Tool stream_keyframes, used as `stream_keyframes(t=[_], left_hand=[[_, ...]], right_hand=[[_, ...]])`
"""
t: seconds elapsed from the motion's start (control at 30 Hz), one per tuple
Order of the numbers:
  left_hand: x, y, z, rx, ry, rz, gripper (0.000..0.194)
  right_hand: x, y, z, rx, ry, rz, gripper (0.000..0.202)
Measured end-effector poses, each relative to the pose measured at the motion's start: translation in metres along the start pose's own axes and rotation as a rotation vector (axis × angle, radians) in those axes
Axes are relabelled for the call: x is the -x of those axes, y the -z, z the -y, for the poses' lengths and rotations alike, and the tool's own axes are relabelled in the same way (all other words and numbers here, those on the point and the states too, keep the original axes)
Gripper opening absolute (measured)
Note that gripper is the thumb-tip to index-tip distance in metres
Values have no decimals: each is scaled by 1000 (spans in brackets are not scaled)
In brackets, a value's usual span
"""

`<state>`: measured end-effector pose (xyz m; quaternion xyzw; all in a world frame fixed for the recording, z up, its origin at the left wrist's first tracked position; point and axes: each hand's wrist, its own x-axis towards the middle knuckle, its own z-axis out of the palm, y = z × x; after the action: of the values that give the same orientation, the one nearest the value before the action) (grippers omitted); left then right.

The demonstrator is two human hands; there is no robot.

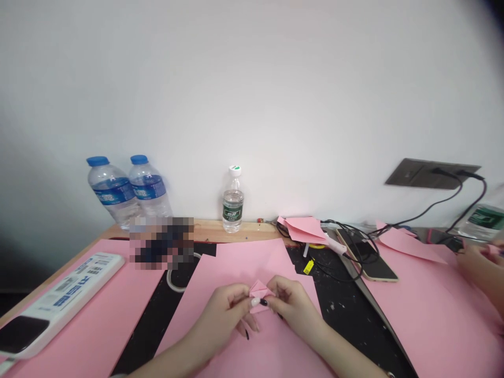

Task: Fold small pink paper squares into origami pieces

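Observation:
A small folded piece of pink paper [259,290] is pinched between both hands, just above a large pink sheet [252,262] on the table. My left hand [230,310] grips its left side, thumb in front and fingers curled behind. My right hand [293,304] holds the right side in the same way. Both thumb tips meet at the middle of the paper, over its creases. Part of the folded paper is covered by the fingers.
Two blue-capped bottles [147,186] and a smaller bottle [233,202] stand by the wall. A white power strip [63,304] lies left. Folded pink papers [303,229], black cables and a phone [368,254] lie right. Another person's hand [482,262] is at far right.

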<state>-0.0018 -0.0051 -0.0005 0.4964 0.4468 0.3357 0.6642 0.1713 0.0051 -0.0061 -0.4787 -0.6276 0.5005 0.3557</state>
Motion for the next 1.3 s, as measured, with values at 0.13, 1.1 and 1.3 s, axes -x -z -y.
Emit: stream_keyframes(t=[0.13,1.1,1.3], left_hand=[[0,0,1,37,42,1,28],[-1,-2,9,21,34,83,26],[-3,0,5,67,10,15,31]], right_hand=[[1,0,2,22,19,-9,15],[13,-8,8,146,106,101,37],[9,-6,6,-11,19,31,36]])
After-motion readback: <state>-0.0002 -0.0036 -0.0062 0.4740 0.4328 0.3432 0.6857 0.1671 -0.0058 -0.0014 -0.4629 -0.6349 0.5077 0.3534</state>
